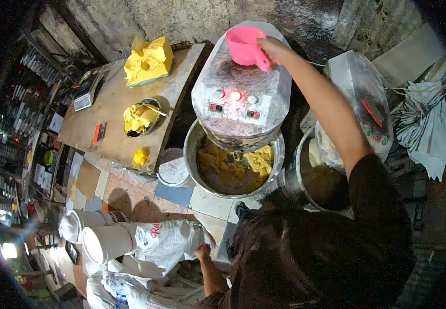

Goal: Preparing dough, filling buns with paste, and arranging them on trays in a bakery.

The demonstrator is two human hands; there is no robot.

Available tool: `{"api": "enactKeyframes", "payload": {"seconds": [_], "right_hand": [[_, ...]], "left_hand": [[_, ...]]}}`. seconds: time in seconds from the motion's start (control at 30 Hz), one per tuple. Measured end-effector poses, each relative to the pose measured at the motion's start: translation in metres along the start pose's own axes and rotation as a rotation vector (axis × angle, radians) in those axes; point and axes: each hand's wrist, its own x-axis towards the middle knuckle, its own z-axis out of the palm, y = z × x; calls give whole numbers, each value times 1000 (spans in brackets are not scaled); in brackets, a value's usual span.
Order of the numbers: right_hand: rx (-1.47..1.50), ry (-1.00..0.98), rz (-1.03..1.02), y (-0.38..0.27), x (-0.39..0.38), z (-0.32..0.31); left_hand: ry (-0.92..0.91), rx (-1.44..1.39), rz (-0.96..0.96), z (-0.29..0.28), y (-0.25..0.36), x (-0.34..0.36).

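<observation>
My right arm reaches far forward, and my right hand (275, 50) has its fingers closed on the side of a pink plastic dipper (243, 45). The dipper is over the top of a flour-dusted mixer (241, 82), its handle pointing toward me. Below the mixer head, a large metal bowl (189, 170) holds crumbly yellow dough (225, 167). Down at my left side, my left hand (202, 251) is closed in a loose fist, and I see nothing in it. A white printed sack (169, 242) is right beside it.
A wooden table (99, 108) at left bears a yellow fat block (148, 59), a bowl of yellow fat (140, 118) and a scale (86, 92). White buckets (104, 244) stand at lower left. A second mixer (357, 103) with a metal bowl (305, 180) is at right.
</observation>
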Motion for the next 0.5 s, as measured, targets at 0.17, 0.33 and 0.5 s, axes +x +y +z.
{"api": "enactKeyframes", "payload": {"seconds": [0.17, 0.33, 0.5], "right_hand": [[-2, 41, 39, 3, 13, 10], [-53, -44, 93, -20, -53, -12], [-102, -133, 24, -16, -160, -71]], "left_hand": [[-78, -1384, -663, 30, 14, -64], [-235, -1874, -924, 69, 25, -79], [-11, -616, 261, 72, 24, -53]]}}
